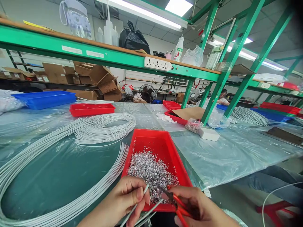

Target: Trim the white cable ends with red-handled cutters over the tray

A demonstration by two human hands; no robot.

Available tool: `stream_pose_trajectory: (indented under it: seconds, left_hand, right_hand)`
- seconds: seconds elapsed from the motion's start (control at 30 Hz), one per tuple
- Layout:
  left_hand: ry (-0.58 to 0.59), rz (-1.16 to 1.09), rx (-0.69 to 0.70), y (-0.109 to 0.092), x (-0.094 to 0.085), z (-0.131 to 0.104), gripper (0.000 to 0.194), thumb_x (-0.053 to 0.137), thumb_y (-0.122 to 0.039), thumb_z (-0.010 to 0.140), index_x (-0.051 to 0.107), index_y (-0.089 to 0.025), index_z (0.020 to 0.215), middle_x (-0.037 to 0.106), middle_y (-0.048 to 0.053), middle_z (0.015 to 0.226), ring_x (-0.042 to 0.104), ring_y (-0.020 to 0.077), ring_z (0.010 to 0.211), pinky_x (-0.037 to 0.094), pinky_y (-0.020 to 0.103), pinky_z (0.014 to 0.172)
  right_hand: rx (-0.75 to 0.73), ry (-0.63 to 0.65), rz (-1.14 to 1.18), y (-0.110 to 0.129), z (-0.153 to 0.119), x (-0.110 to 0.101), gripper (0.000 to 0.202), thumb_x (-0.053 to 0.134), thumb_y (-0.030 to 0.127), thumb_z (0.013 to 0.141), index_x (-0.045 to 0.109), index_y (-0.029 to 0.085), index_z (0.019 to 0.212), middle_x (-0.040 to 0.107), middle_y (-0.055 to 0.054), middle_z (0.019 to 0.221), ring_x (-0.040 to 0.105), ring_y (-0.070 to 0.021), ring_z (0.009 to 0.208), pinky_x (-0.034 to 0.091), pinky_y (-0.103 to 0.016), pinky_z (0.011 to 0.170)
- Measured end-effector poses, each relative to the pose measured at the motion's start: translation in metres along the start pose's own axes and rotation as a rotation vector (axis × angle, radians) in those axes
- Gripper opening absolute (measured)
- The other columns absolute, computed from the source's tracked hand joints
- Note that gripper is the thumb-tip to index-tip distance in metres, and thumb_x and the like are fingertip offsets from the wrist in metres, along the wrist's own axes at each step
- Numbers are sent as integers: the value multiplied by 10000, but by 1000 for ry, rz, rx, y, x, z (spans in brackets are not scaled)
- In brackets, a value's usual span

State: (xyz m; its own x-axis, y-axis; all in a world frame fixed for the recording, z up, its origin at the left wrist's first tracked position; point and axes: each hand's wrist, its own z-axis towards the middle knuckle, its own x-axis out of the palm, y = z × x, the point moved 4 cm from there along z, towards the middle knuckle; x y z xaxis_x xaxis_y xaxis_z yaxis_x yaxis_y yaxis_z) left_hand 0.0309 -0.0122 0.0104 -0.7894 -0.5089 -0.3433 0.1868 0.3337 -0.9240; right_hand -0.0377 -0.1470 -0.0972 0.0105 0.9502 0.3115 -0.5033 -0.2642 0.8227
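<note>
Left hand [127,197] pinches white wire [138,203]; right hand [199,206] grips red-handled pliers [176,201] over red tray [163,142] of metal terminals [150,170]. Keep wire end steady, square to the pliers' nose.

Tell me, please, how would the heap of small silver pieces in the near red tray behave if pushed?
The silver pieces look tiny and loose, so they would probably slide and scatter, not move as one. The red tray has raised walls, likely containing them. They seem light singly.

Green table [59,176] under clear plastic sheet [232,154]; on it white wire coils [104,129], red tray [163,142], blue tray [44,99].
</note>
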Motion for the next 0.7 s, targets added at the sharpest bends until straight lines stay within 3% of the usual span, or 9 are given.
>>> stream_pose_trajectory:
  seconds: [0.07, 0.17, 0.3, 0.43, 0.5, 0.6, 0.7]
  left_hand:
    - [-105, 117, 48, -1, 2, -3, 430, 626, -568, 706, 600, -140, 674, 458, -37, 416, 357, 42, 306, 243, 153, 334]
    - [-215, 385, 113, -3, 10, -9, 420, 558, -541, 763, 595, -131, 679, 461, -25, 482, 382, 51, 361, 252, 160, 367]
    - [-181, 603, 197, -6, 19, -13, 319, 448, -378, 851, 589, -140, 693, 473, -13, 536, 395, 67, 398, 285, 185, 402]
    - [-127, 814, 311, -12, 23, -14, 285, 403, -283, 885, 592, -160, 710, 570, 37, 658, 487, 118, 544, 381, 211, 498]
    - [-150, 917, 365, -15, 24, -15, 262, 406, -249, 890, 606, -167, 743, 584, 36, 687, 511, 129, 595, 397, 217, 541]
    - [-231, 996, 378, -18, 24, -18, 210, 445, -227, 878, 610, -174, 759, 582, 20, 698, 529, 128, 614, 396, 224, 578]
    - [-289, 1015, 379, -20, 27, -22, 191, 479, -223, 858, 597, -175, 715, 561, 7, 682, 517, 124, 609, 378, 224, 569]
  right_hand:
    - [-47, -81, 240, -2, 7, 11, 363, 748, 347, 660, 655, 230, 991, 548, 30, 615, 500, -89, 533, 398, -195, 515]
    - [-106, -99, 428, 1, 21, 35, 275, 738, 401, 679, 657, 166, 797, 371, 93, 438, 251, -27, 370, 221, -173, 404]
    - [-66, 39, 822, 1, 32, 61, 318, 682, 416, 749, 569, 140, 637, 319, 106, 347, 190, -22, 337, 151, -182, 400]
    - [95, 234, 1214, -3, 27, 72, 372, 695, 308, 763, 472, 131, 524, 285, 126, 329, 124, -2, 286, 157, -161, 373]
    - [111, 219, 1207, -4, 23, 69, 338, 700, 295, 761, 480, 137, 559, 312, 127, 335, 124, -5, 287, 155, -159, 369]
    - [-18, 35, 881, -4, 19, 57, 266, 687, 374, 763, 561, 144, 720, 372, 111, 348, 180, -21, 318, 137, -184, 392]
    - [-104, -136, 612, -2, 14, 51, 310, 662, 417, 772, 568, 131, 700, 443, 62, 397, 247, -41, 385, 134, -208, 429]
